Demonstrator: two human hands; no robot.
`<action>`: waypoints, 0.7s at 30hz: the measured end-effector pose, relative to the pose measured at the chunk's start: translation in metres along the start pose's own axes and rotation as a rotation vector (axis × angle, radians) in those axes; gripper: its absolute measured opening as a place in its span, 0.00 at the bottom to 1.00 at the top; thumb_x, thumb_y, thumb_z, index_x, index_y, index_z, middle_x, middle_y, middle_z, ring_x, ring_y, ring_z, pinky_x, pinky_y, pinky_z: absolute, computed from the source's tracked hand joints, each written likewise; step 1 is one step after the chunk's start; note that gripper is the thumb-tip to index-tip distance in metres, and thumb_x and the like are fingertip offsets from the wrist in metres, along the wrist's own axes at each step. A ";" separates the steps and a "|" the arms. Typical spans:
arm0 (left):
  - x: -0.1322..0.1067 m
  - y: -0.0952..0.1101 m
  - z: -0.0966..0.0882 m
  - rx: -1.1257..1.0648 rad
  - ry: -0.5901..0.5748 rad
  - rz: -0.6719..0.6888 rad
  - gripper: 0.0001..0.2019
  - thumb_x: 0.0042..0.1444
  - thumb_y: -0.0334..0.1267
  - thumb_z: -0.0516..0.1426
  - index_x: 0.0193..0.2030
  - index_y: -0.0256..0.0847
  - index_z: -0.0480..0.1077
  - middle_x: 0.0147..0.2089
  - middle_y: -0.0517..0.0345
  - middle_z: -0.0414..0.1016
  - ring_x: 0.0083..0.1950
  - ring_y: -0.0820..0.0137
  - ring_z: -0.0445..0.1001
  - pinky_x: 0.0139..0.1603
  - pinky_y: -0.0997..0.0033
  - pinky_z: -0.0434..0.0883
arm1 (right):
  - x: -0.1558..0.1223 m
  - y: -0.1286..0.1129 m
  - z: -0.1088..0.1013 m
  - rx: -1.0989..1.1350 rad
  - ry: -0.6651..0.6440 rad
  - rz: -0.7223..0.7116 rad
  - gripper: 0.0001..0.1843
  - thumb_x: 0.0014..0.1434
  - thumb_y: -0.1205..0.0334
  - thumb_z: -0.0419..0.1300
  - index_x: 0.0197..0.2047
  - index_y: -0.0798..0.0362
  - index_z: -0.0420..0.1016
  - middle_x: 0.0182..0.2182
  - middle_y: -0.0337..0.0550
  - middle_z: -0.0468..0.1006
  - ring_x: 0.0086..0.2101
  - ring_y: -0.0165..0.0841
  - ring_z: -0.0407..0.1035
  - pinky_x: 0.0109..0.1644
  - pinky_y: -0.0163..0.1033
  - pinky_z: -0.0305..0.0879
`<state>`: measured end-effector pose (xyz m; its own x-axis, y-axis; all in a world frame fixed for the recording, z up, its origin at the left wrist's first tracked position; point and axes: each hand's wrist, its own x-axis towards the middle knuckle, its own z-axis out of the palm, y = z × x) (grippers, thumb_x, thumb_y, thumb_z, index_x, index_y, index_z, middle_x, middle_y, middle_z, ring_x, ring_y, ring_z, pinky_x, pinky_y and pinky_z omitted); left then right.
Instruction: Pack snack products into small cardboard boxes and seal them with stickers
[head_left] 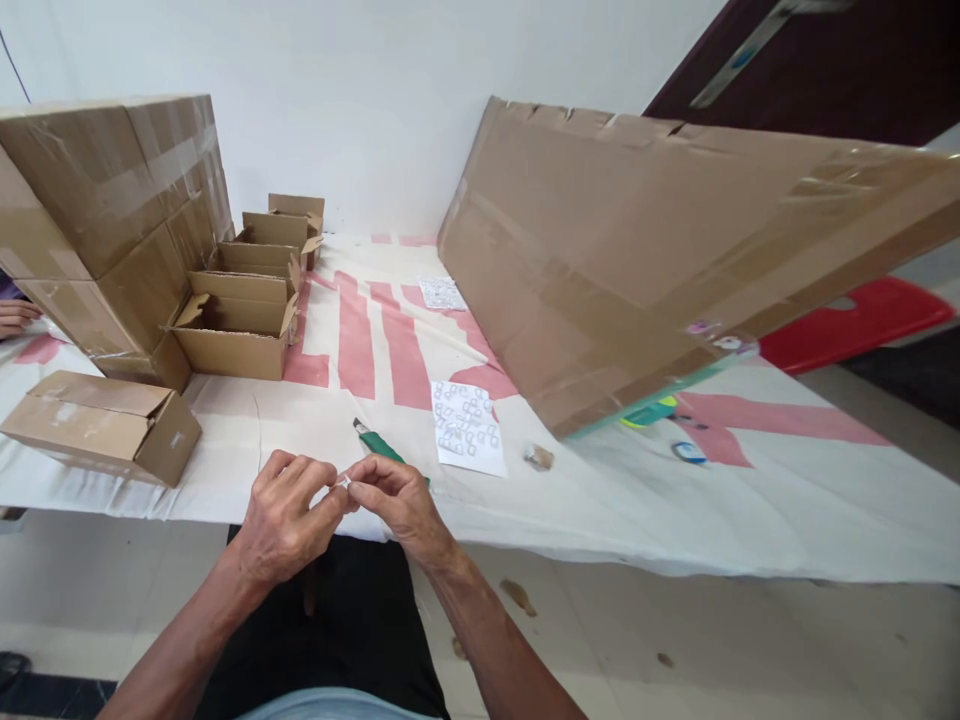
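My left hand [292, 515] and my right hand [397, 500] meet at the table's front edge, fingertips pinched together. Between them is a small white piece [345, 482], mostly covered by the fingers; its kind I cannot make out. Just behind my right hand lies a green utility knife [379, 445] with its tip pointing up and left. To the right of the knife, a white sheet [469, 430] carries many small outlined drawings. A small brown-and-clear lump [538, 457], perhaps a tape scrap, rests beside the sheet.
Stacked taped cartons [112, 220] stand at left, with several open boxes [236, 325] alongside and a closed box [105, 425] in front. A large cardboard panel [637, 250] leans at right, near a blue tape roll [688, 453] and red stool [855, 320]. Another person's hand [16, 316] shows far left.
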<state>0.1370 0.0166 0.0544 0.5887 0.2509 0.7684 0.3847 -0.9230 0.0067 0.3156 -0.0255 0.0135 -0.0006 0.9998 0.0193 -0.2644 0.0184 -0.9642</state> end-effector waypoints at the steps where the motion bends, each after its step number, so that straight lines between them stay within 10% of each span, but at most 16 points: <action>1: 0.000 0.000 -0.001 0.003 -0.004 0.003 0.08 0.66 0.24 0.56 0.40 0.42 0.70 0.34 0.58 0.74 0.33 0.69 0.71 0.38 0.64 0.62 | 0.000 0.000 0.000 -0.008 0.005 0.008 0.14 0.56 0.50 0.73 0.33 0.52 0.82 0.26 0.40 0.82 0.29 0.33 0.76 0.38 0.41 0.76; 21: -0.004 -0.006 0.006 -0.043 -0.067 0.075 0.08 0.66 0.24 0.57 0.41 0.42 0.71 0.37 0.56 0.76 0.33 0.69 0.72 0.39 0.63 0.65 | -0.002 -0.005 -0.003 -0.132 0.042 0.076 0.09 0.57 0.57 0.67 0.29 0.52 0.78 0.23 0.37 0.79 0.25 0.30 0.74 0.34 0.37 0.72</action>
<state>0.1367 0.0226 0.0477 0.6615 0.1988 0.7231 0.3079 -0.9512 -0.0201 0.3199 -0.0271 0.0172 0.0257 0.9977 -0.0633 -0.1364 -0.0592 -0.9889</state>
